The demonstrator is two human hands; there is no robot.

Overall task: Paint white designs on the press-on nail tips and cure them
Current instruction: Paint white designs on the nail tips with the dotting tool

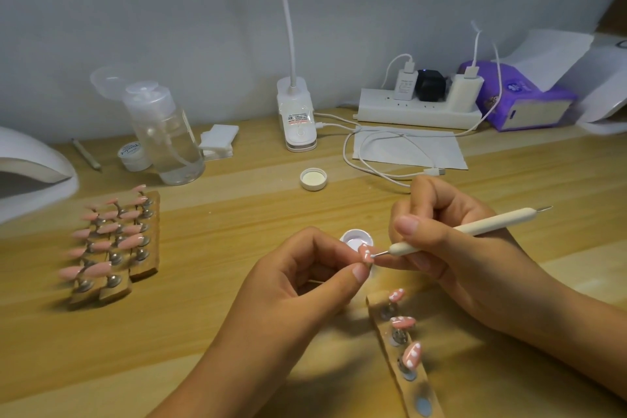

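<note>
Nearest, at the lower right of the wooden table (237, 214), a wooden strip (405, 392) runs away toward the hands. It carries three painted tips (403, 322), pink with white marks, and its nearest seat looks vacant.

Just beyond the strip, the left hand (305, 278) pinches one pink nail tip (364, 252) between the thumb and curled fingers, lifted off the table and already showing white dabs. The right hand (451, 248) grips a white dotting pen (475, 226) pencil-fashion, and its fine metal point touches the tip's right side. The pen's long axis slopes from that point, near and left, away to its far-right end. The work therefore lies left of the right hand and at the left hand's own fingertips. Directly behind the held tip stands a small open pot (356, 237), near both hands and probably the place for the next dip.

Left and well apart is a rack (112, 241) of plain pink tips, blurred and not yet painted. Farther off lie a loose lid (314, 179), a clear pump bottle (166, 136) and a power strip (420, 108).

At the far left edge sits a white domed lamp (30, 163), apparently the curer. It lies on the side of the hand holding the tip, so curing looks like a leftward reach.
</note>
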